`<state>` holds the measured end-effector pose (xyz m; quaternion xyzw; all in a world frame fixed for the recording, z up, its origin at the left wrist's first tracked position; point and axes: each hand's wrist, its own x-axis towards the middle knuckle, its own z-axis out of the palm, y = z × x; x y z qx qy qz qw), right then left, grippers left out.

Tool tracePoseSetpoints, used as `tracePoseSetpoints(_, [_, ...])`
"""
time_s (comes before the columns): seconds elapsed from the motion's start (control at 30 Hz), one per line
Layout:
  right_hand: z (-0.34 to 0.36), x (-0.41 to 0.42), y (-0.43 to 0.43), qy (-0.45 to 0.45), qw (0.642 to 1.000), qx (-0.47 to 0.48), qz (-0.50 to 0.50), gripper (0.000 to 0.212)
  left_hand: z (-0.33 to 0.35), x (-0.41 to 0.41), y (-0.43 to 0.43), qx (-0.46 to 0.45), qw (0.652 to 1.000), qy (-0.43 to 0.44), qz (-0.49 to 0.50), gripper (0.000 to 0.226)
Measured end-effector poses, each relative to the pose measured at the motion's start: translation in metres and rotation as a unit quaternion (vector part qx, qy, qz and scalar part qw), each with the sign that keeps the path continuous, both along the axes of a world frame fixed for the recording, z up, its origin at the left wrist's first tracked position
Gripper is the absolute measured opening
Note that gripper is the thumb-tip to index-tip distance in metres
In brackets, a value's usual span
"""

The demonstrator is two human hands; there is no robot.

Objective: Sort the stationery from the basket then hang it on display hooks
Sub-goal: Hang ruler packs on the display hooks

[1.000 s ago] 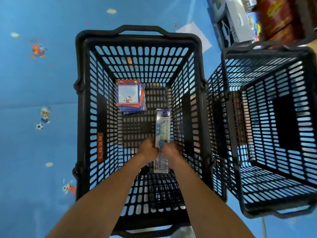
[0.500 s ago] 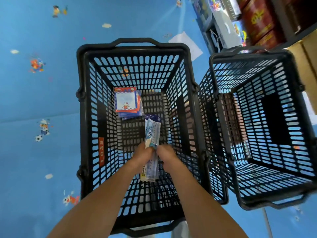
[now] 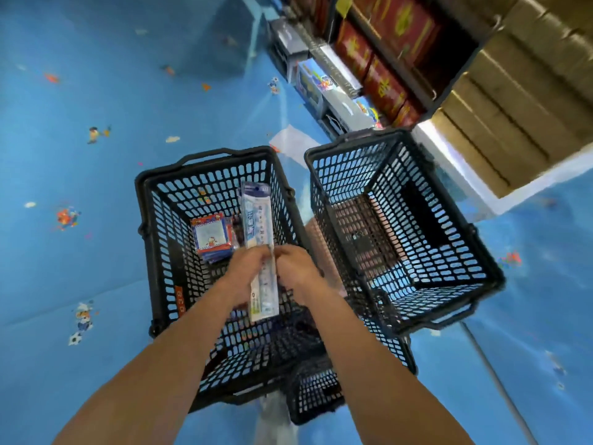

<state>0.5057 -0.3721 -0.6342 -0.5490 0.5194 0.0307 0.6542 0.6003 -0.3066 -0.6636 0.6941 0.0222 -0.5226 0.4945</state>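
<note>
**Both hands grasp a long packet over the left basket**

Head view: both hands meet at the middle of the frame. The left hand [image 3: 245, 276] and the right hand [image 3: 300, 271] each curl their fingers round the lower half of a long packet [image 3: 258, 226], narrow and printed in blue and white, one hand on either side of it. The packet's top end points away from the person and its bottom end sticks out below the hands. It shows against the opening of the left basket [image 3: 154, 226], a black mesh one with an orange label on its left wall. On that basket's bottom, just left of the packet, lies a small stack of square notepad packs [image 3: 211, 236] with red and blue borders. A second black basket [image 3: 481, 255] stands just beside the first, on its right. Both sit on a blue floor [image 3: 96, 162] dotted with cartoon figures. Red boxes [image 3: 385, 62] and brown cartons [image 3: 513, 107] fill shelving at the upper right.
</note>
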Motion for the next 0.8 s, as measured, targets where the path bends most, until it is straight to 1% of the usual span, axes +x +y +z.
tracePoseSetpoints(0.03, [0.019,-0.008,-0.002,-0.014,1.000,-0.011,0.002,0.021,0.015,-0.005,-0.004,-0.006,1.000,-0.008,-0.005,0.013])
tracePoseSetpoints(0.1, [0.050,-0.031,-0.009,-0.048,0.999,-0.022,0.014,0.031,0.042,-0.016,-0.013,-0.026,0.999,-0.019,-0.030,0.014])
tracePoseSetpoints(0.2, [0.096,-0.078,-0.015,-0.093,0.995,-0.045,0.010,0.024,0.081,-0.044,-0.021,-0.063,0.995,-0.025,-0.072,0.014])
tracePoseSetpoints(0.27, [0.119,-0.120,-0.016,-0.102,0.991,-0.087,-0.031,0.028,0.114,-0.079,-0.024,-0.091,0.989,-0.029,-0.115,0.011])
tracePoseSetpoints(0.33, [0.136,-0.162,-0.014,-0.109,0.983,-0.110,-0.097,0.017,0.140,-0.122,-0.025,-0.110,0.980,-0.034,-0.160,0.009])
tracePoseSetpoints(0.4, [0.149,-0.207,-0.011,-0.113,0.972,-0.139,-0.152,0.012,0.158,-0.172,-0.025,-0.123,0.967,-0.048,-0.218,0.011])
tracePoseSetpoints(0.5, [0.164,-0.285,0.004,-0.113,0.952,-0.184,-0.219,0.007,0.177,-0.251,-0.022,-0.149,0.936,-0.051,-0.315,0.016])
tracePoseSetpoints(0.57, [0.176,-0.345,0.016,-0.104,0.935,-0.194,-0.279,0.015,0.186,-0.305,-0.024,-0.169,0.908,-0.041,-0.381,0.018])
tracePoseSetpoints(0.67, [0.190,-0.437,0.034,-0.075,0.907,-0.212,-0.356,0.036,0.203,-0.390,-0.025,-0.201,0.853,-0.030,-0.481,0.019])
tracePoseSetpoints(0.73, [0.200,-0.496,0.048,-0.050,0.876,-0.221,-0.427,0.046,0.216,-0.455,-0.023,-0.216,0.827,-0.027,-0.519,0.015])
tracePoseSetpoints(0.8, [0.206,-0.550,0.064,-0.023,0.845,-0.227,-0.483,0.048,0.224,-0.517,-0.014,-0.227,0.807,-0.007,-0.546,0.018])
